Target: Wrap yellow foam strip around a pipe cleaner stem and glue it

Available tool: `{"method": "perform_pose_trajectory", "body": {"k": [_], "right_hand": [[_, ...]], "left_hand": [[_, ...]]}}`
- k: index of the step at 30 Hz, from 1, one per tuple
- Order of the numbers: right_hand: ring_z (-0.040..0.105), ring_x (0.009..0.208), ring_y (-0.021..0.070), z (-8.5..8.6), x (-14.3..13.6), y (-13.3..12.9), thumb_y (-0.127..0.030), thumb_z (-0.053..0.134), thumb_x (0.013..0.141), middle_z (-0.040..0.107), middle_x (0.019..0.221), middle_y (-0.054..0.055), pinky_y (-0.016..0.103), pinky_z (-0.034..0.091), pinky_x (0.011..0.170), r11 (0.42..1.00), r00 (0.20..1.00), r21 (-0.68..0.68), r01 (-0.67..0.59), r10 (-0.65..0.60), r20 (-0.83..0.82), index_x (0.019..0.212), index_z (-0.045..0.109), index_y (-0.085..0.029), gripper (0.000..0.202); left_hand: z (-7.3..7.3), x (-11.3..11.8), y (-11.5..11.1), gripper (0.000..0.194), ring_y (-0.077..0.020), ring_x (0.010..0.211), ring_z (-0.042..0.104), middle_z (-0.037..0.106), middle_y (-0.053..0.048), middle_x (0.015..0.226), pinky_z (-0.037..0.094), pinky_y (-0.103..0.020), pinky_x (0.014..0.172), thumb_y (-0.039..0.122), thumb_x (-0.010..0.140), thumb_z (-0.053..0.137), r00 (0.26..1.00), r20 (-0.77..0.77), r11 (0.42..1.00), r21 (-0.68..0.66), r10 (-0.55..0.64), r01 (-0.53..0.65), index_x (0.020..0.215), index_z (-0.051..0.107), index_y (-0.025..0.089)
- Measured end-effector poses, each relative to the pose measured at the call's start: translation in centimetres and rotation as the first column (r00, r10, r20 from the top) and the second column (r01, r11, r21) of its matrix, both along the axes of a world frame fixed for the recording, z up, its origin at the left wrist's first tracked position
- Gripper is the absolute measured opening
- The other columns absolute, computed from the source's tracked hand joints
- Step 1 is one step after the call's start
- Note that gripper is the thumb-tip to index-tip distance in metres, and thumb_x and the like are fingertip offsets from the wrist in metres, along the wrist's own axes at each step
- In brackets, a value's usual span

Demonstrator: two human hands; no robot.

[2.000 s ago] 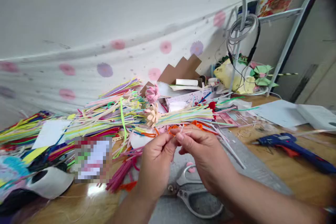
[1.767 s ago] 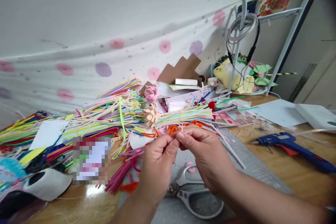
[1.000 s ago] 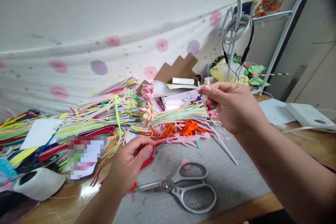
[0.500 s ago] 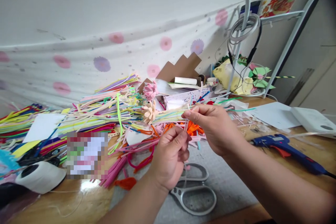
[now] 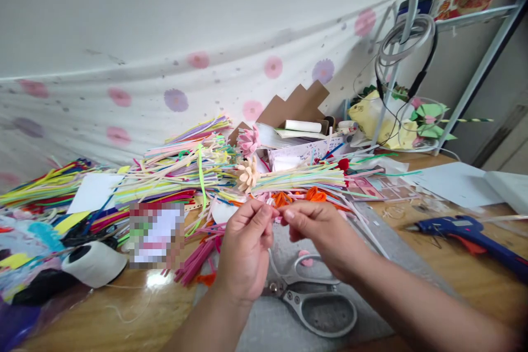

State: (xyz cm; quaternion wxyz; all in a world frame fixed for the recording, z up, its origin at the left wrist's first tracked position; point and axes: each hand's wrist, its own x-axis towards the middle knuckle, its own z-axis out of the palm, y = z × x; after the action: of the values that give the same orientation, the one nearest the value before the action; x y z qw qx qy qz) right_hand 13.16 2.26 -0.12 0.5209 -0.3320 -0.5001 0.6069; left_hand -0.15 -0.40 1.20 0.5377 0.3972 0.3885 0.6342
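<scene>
Where the hands meet: left hand (image 5: 246, 257) and right hand (image 5: 324, 231) pinch, tips almost touching, what looks like a thin pale strand (image 5: 271, 263), mostly hidden.
Strand: above the grey mat (image 5: 264, 327), dangling below the left hand.
Scissors (image 5: 292, 298): on the mat, below the hands.
Glue gun (image 5: 449, 227): on the table (image 5: 124, 333), to the right.

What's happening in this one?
A person's left hand and right hand meet with pinched fingertips; whatever is between them is too small to make out. Beneath them, the metal scissors lie on the grey mat, held by neither hand. A blue glue gun lies on the wooden table to the right. Behind the hands are a pale bundle of fuzzy sticks and a peach flower.
</scene>
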Motion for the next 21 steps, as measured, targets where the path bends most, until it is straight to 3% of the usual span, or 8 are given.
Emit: {"method": "perform_pose_trajectory", "body": {"k": [3, 6, 13, 17, 21], "right_hand": [[0.048, 0.054, 0.0101, 0.2, -1.4, -1.5, -0.039, 0.07, 0.073, 0.058, 0.062, -0.001, 0.022, 0.037, 0.049, 0.999, 0.998, 0.004, -0.042, 0.042, 0.047, 0.076, 0.076, -0.02, 0.02], [0.048, 0.059, 0.0102, 0.6, -1.6, -1.8, -0.04, 0.068, 0.075, 0.059, 0.071, 0.0, 0.022, 0.039, 0.052, 0.999, 0.999, 0.006, -0.045, 0.045, -0.016, 0.075, 0.076, -0.021, 0.02], [0.05, 0.065, 0.0125, 0.9, -1.0, -1.6, -0.034, 0.075, 0.065, 0.061, 0.066, -0.001, 0.025, 0.039, 0.062, 0.997, 0.997, -0.079, -0.001, -0.005, -0.083, 0.062, 0.071, -0.018, 0.017], [0.048, 0.058, 0.0107, 0.9, -0.7, -1.3, -0.027, 0.076, 0.064, 0.055, 0.055, -0.004, 0.025, 0.039, 0.062, 0.992, 0.992, -0.124, 0.019, -0.033, -0.119, 0.056, 0.064, -0.018, 0.017], [0.051, 0.059, 0.0112, 1.1, 0.6, 0.0, -0.031, 0.075, 0.067, 0.057, 0.06, -0.003, 0.025, 0.04, 0.061, 0.994, 0.979, -0.108, 0.029, -0.05, -0.198, 0.059, 0.061, -0.017, 0.022]], "left_hand": [[-0.8, -0.2, -0.3, 0.024, -0.0077, 0.049, 0.031, 0.042, 0.006, 0.051, 0.027, -0.019, 0.047, 0.032, 0.079, 0.065, 0.992, -0.117, 0.997, 0.071, 0.048, -0.04, 0.062, 0.056, 0.016], [-1.5, -0.4, -0.5, 0.026, -0.0102, 0.053, 0.033, 0.042, 0.006, 0.053, 0.028, -0.022, 0.051, 0.033, 0.081, 0.063, 0.968, -0.238, 0.99, 0.129, 0.083, -0.053, 0.061, 0.057, 0.018], [-1.4, -0.4, -0.4, 0.023, -0.0134, 0.058, 0.037, 0.046, 0.004, 0.058, 0.029, -0.025, 0.055, 0.03, 0.079, 0.065, 0.875, -0.479, 0.989, 0.147, 0.063, 0.009, 0.06, 0.059, 0.018], [-1.3, -0.2, -0.1, 0.028, -0.0126, 0.057, 0.037, 0.045, 0.004, 0.056, 0.028, -0.024, 0.055, 0.03, 0.077, 0.066, 0.868, -0.496, 0.994, 0.089, -0.011, 0.063, 0.055, 0.056, 0.017], [-1.7, -0.4, 0.2, 0.027, -0.0103, 0.048, 0.033, 0.046, 0.004, 0.053, 0.025, -0.022, 0.047, 0.039, 0.081, 0.06, 0.885, -0.422, 0.98, -0.056, -0.195, 0.19, 0.064, 0.06, 0.017]]}}
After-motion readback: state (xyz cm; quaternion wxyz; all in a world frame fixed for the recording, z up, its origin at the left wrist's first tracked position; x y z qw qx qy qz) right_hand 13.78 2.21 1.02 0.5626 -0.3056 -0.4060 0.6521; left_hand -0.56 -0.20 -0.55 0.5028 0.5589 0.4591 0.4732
